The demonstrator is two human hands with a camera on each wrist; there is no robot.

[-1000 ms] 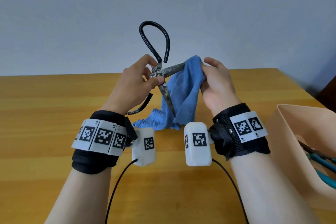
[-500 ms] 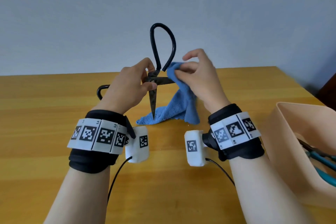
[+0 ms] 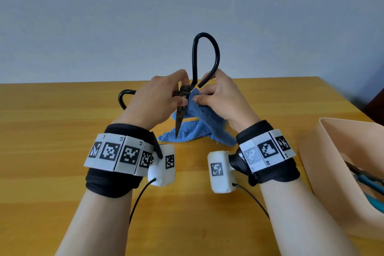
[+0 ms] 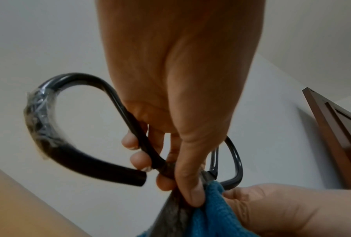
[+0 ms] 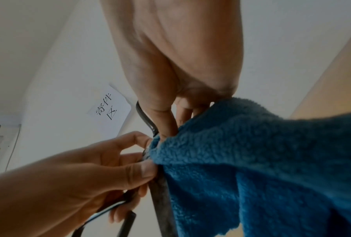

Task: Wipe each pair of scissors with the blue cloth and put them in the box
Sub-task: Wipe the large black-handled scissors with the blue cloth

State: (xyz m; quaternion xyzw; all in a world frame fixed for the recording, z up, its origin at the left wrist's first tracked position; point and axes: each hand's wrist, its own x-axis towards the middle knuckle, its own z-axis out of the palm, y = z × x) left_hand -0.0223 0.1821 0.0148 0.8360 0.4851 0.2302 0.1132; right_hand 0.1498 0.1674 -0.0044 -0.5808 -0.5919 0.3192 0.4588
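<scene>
Black iron scissors [image 3: 205, 58] with big loop handles are held above the table, spread wide apart. One blade [image 3: 179, 118] points down and one loop stands upright. My left hand [image 3: 158, 100] grips them at the pivot, its thumb pressed on the metal [image 4: 192, 192]. My right hand [image 3: 220, 97] pinches the blue cloth [image 3: 197, 129] against the scissors by the pivot; the other blade is hidden under it. The cloth's lower edge trails on the table. In the right wrist view the cloth [image 5: 261, 160] covers the blade side.
A beige box [image 3: 332, 172] stands at the right edge of the wooden table [image 3: 52, 151], with teal-handled scissors [image 3: 367, 185] inside. A wall rises behind the far table edge.
The right hand slid the cloth from the blade's outer end in to the pivot. The scissors turned so the upper loop stands more upright and one blade points down.
</scene>
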